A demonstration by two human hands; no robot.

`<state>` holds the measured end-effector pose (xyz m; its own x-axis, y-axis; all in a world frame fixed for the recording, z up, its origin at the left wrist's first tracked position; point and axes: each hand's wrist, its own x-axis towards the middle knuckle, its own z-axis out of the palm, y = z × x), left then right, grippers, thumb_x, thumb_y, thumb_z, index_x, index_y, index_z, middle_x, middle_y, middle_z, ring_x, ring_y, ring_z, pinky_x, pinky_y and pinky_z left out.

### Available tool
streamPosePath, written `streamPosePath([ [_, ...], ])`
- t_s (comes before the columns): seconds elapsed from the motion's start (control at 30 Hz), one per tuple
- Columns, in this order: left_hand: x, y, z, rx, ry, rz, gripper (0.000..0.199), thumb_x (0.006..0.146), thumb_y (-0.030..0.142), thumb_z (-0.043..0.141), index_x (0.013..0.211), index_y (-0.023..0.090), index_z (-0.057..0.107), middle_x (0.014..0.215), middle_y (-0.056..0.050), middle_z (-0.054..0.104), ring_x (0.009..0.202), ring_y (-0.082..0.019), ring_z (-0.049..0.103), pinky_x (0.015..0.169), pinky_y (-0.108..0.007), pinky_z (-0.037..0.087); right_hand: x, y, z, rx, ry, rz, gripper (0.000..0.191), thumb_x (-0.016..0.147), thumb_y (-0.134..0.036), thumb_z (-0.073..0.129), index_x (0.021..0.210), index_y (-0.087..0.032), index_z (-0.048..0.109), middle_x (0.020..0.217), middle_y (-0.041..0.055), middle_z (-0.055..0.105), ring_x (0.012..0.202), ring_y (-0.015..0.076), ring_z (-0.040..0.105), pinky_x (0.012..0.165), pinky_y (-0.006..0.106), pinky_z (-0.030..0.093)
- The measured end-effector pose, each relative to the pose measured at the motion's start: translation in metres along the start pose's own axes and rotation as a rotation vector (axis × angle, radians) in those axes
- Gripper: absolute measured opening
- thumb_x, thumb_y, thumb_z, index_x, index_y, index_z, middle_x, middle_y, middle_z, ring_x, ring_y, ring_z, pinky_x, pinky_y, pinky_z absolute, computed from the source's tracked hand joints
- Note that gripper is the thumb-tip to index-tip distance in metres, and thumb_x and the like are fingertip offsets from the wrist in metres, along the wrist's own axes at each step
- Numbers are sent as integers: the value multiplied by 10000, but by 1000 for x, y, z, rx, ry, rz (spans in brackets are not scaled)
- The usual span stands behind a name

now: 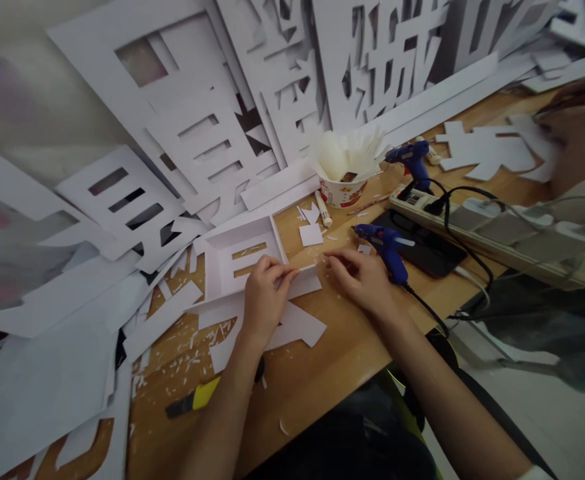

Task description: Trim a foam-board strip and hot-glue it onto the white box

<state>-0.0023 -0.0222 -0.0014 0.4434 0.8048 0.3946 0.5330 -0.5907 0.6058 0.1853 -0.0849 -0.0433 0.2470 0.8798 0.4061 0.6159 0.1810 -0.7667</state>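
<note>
My left hand (267, 300) is closed, thumb and fingers pinching the upper edge of a white foam board strip (306, 283). This strip stands at the near side of a white shallow box-like character piece (213, 267) with slots cut in its base. My right hand (359, 277) is just beyond the strip's right end, fingers curled with thumb and fingertip close together. Whatever may be between them is too small to make out. Beneath my left wrist lies a flat white cut-out (302, 325). A blue hot glue gun (385, 247) rests beside my right hand.
A paper tub of glue sticks (342, 190), a second glue gun (412, 160), a phone (422, 245) and a power strip (497, 233) are on the table. A yellow-black cutter (197, 398) lies near left. Stencil boards (192, 120) lean behind. Another person's hand (579, 133) is at right.
</note>
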Motion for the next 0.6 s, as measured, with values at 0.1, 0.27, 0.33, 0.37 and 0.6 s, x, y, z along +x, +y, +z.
streamPosePath([
  [0.1, 0, 2, 0, -2, -1, -6, 91, 829, 83, 716, 837, 167, 751, 795, 3, 579, 760, -143, 587, 717, -273, 484, 0, -2, -2, -19, 50, 35, 291, 1043, -381, 509, 960, -151, 667, 716, -25, 643, 590, 117, 617, 566, 257, 511],
  [0.27, 0, 6, 0, -19, -1, -53, 81, 854, 99, 689, 850, 154, 749, 809, -16, 583, 784, -161, 591, 725, -290, 493, 1, -9, -1, -40, -81, -38, 318, 1043, -384, 461, 1045, -161, 688, 734, 3, 698, 604, 142, 653, 544, 248, 497],
  [0.33, 1, 7, 1, -24, -2, -66, 65, 859, 135, 696, 838, 161, 752, 794, -15, 593, 769, -159, 595, 714, -286, 501, 4, -9, 0, -38, -149, -101, 295, 1017, -406, 513, 1066, -170, 682, 790, 18, 731, 641, 155, 690, 564, 243, 531],
  [0.37, 1, 6, 2, -24, 2, -64, 62, 864, 167, 698, 834, 165, 753, 789, -16, 600, 765, -160, 597, 707, -284, 505, 5, -9, 1, -44, -165, -132, 278, 1017, -398, 514, 1045, -182, 687, 805, 23, 744, 651, 162, 706, 579, 247, 548],
  [0.6, -12, 7, -7, -15, 112, 2, 118, 879, 261, 695, 955, 177, 727, 930, -61, 657, 857, -173, 613, 769, -311, 538, 11, 7, 7, -99, -165, -274, 313, 1032, -441, 474, 974, -257, 721, 932, 19, 782, 748, 213, 761, 687, 293, 629],
])
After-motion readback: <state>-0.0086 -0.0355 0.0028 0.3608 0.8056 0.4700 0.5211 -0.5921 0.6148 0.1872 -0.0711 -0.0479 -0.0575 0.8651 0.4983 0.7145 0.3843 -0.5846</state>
